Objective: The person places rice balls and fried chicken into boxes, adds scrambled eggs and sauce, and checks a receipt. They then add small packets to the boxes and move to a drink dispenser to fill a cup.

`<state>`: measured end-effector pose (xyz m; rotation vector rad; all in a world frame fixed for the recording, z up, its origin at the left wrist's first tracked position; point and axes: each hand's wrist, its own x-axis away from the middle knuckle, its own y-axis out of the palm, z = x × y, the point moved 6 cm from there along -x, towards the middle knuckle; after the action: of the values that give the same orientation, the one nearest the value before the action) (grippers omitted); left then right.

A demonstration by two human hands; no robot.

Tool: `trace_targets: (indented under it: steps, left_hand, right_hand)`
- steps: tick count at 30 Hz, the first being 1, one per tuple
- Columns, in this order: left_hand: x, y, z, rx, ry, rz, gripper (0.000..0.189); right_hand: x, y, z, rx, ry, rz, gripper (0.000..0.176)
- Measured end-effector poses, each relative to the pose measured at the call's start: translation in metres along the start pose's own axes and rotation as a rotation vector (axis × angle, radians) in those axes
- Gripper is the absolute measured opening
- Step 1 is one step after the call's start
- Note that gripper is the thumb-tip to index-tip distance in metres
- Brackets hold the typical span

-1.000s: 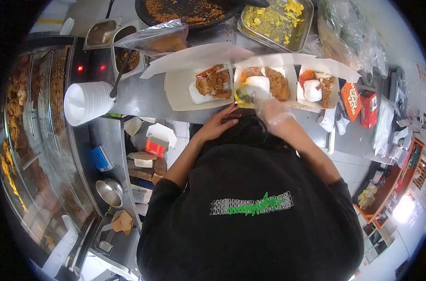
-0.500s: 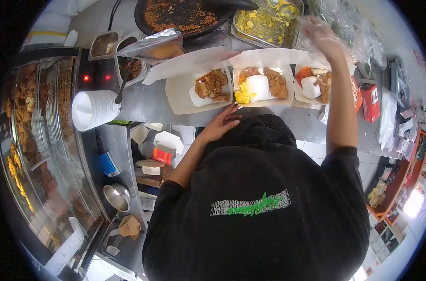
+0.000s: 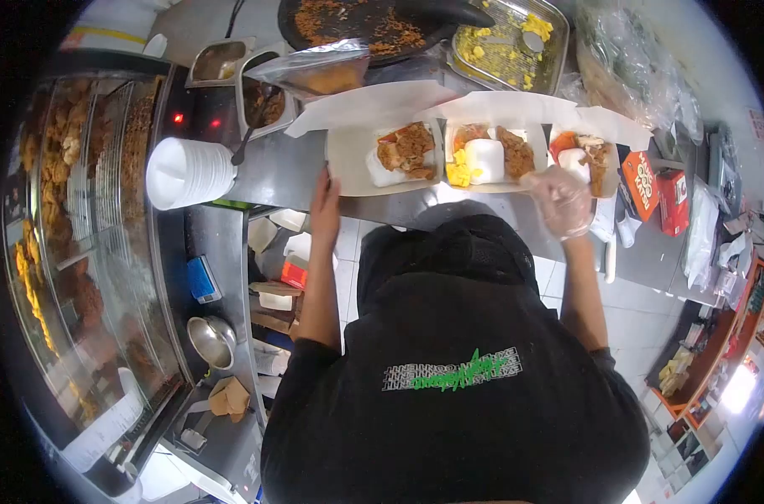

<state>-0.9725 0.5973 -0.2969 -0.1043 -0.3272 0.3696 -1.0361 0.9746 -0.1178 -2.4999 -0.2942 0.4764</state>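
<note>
My left hand (image 3: 324, 203) is bare, its fingers stretched beside the left edge of an open paper box (image 3: 342, 160) holding white rice and fried chicken (image 3: 405, 151). My right hand (image 3: 561, 202), in a clear plastic glove, has curled fingers at the front between the middle and right boxes; anything inside them is hidden. In the middle box, a mound of rice (image 3: 484, 160) lies between yellow egg pieces (image 3: 459, 170) and fried chicken (image 3: 515, 154). The right box holds rice (image 3: 573, 164), chicken (image 3: 598, 158) and something orange-red.
Behind the boxes are a metal tray (image 3: 555, 70) with egg pieces, a dark pan (image 3: 357, 29) and a plastic bag (image 3: 327, 74). Stacked white bowls (image 3: 189, 174) stand left, near a glass food case (image 3: 88, 252). Red cartons (image 3: 673, 202) lie right.
My right hand has come down from beside the metal tray to the front of the boxes. My left hand has moved left along the counter edge. The whole view has shifted slightly.
</note>
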Motion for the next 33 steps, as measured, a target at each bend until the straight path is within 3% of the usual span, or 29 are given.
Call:
trace_targets:
  steps: [2, 8, 9, 11, 13, 14, 15, 17, 18, 20, 21, 22, 23, 24, 25, 26, 28, 31, 32, 33]
  left_hand:
    - [-0.007, 0.014, 0.015, -0.225, 0.214, -0.119, 0.048]
    - [0.007, -0.018, 0.022, 0.217, 0.134, -0.037, 0.045]
    - [0.018, -0.034, 0.018, 0.17, 0.112, -0.017, 0.043]
    - [0.047, -0.061, -0.005, 0.082, 0.068, -0.043, 0.04]
    - [0.078, -0.087, -0.043, 0.263, 0.13, 0.053, 0.038]
    - [0.096, -0.102, -0.068, 0.127, -0.014, 0.131, 0.037]
    - [0.102, -0.112, -0.095, 0.219, 0.059, 0.126, 0.028]
    - [0.12, -0.138, -0.172, -0.087, 0.068, 0.182, 0.027]
    - [0.133, -0.144, -0.209, -0.169, 0.006, 0.097, 0.028]
    - [0.151, -0.143, -0.281, -0.707, 0.064, -0.154, 0.031]
    - [0.165, -0.141, -0.323, -0.749, 0.199, -0.432, 0.034]
    - [0.18, -0.133, -0.317, -0.655, -0.214, -0.553, 0.036]
    - [0.195, -0.128, -0.314, -0.708, -0.288, -0.65, 0.037]
    - [0.198, -0.147, -0.419, -0.407, -0.46, -0.67, 0.037]
    - [0.205, -0.15, -0.4, -0.413, -0.39, -0.618, 0.036]
    - [0.212, -0.144, -0.374, -0.567, -0.336, -0.445, 0.03]
    - [0.221, -0.138, -0.374, -0.553, -0.347, -0.233, 0.032]
    - [0.246, -0.123, -0.39, -0.343, -0.435, 0.033, 0.037]
    - [0.256, -0.106, -0.377, 0.287, -0.444, -0.048, 0.044]
    - [0.268, -0.086, -0.371, -0.034, -0.418, -0.125, 0.048]
  right_hand:
    - [0.008, 0.027, -0.01, 0.032, 0.072, -0.091, 0.004]
    - [0.026, 0.108, -0.054, 0.043, -0.26, -0.261, 0.006]
    - [0.026, 0.121, -0.058, 0.051, -0.239, -0.293, 0.008]
    - [0.034, 0.138, -0.064, 0.102, -0.152, -0.32, 0.014]
    - [0.05, 0.151, -0.07, 0.152, -0.245, -0.342, 0.016]
    - [0.052, 0.151, -0.081, 0.198, -0.281, -0.35, 0.015]
    - [0.055, 0.144, -0.088, 0.245, -0.312, -0.361, 0.014]
    - [0.055, 0.101, -0.084, 0.205, -0.204, -0.119, 0.009]
    - [0.058, 0.084, -0.082, 0.161, -0.166, -0.026, 0.01]
    - [0.064, 0.021, -0.043, 0.372, -0.109, 0.189, 0.014]
    - [0.057, -0.018, -0.04, 0.517, -0.089, 0.284, 0.02]
    - [0.047, -0.065, -0.013, 0.277, 0.006, 0.407, 0.025]
    - [0.029, -0.104, -0.002, 0.405, 0.003, 0.463, 0.024]
    - [0.011, -0.144, 0.009, 0.536, 0.007, 0.522, 0.025]
    - [-0.006, -0.183, 0.02, 0.663, 0.018, 0.583, 0.027]
    - [-0.029, -0.214, 0.03, 0.63, 0.054, 0.674, 0.031]
    - [-0.077, -0.256, 0.123, 0.539, 0.341, 0.548, 0.034]
    - [-0.139, -0.255, 0.225, 0.98, 0.182, 0.196, 0.03]
    - [-0.159, -0.258, 0.276, 1.072, 0.162, 0.065, 0.029]
    - [-0.178, -0.263, 0.326, 1.096, 0.225, -0.084, 0.028]
